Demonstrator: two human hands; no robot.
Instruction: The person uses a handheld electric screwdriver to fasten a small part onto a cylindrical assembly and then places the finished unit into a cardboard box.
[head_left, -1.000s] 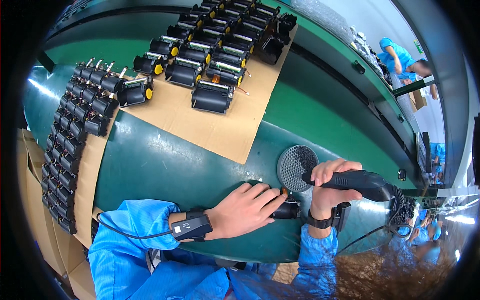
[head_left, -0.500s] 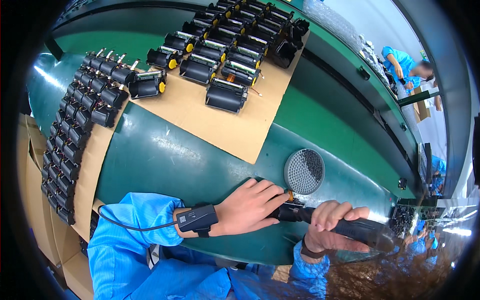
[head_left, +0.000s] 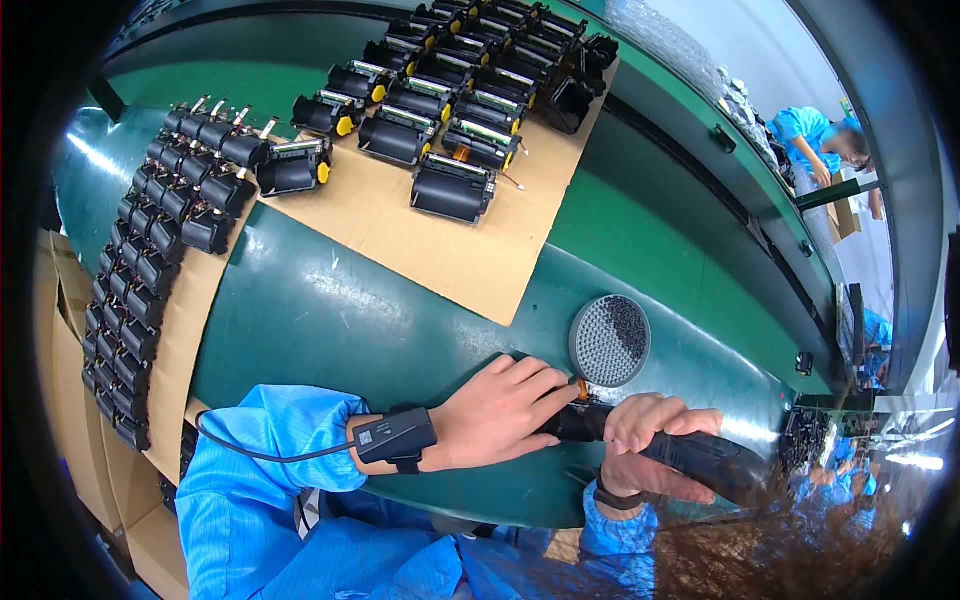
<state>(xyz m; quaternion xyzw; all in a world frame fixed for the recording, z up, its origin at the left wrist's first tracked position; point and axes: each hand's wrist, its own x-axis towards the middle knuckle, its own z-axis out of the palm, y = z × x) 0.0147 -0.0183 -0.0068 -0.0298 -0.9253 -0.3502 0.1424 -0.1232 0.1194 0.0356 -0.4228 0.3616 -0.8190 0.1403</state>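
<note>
My left hand presses its fingers round a small black unit on the bench, mostly hidden by the hand, with a bit of orange ribbon showing. In my right hand is a black power screwdriver, held nearly level with its front end pointing left. That front end meets the unit beside my left fingertips; the exact contact is hidden. Just beyond both hands sits a round grey dish with a holed inner face, its right side covered with small dark screws.
A cardboard sheet at the back holds rows of black printer units with yellow gears. More black units stand in rows on cardboard at left. A green ledge runs along the far side. Another person works at far right.
My right hand and the screwdriver have shifted left, closer to my left hand. The left hand has barely moved. The person at far right has lowered an arm.
</note>
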